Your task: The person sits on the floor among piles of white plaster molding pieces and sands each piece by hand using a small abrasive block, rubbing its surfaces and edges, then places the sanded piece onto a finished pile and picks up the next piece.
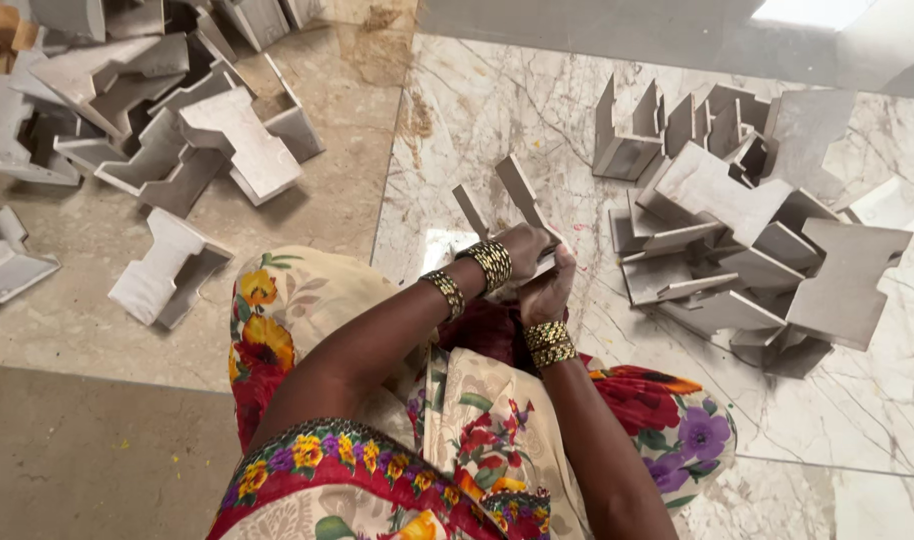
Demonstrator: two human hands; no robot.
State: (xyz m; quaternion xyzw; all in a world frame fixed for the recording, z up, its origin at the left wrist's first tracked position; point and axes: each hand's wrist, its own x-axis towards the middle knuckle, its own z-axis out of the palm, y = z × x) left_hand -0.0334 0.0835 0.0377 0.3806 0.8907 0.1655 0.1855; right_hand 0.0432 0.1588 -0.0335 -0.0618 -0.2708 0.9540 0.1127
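A grey card piece [507,205] is gripped by both the left hand [525,250] and right hand [549,290], jutting above the fingers, and could be creased if squeezed unevenly.

Landmark: folded cardboard piece [507,215], held over the floor [497,100] in front of the person's lap. Left hand [525,250] lies on it, right hand [549,290] just below. Right of it: one pile of pieces [737,230]. Far left and behind: second pile [147,100]. Single piece [167,270] lies left.
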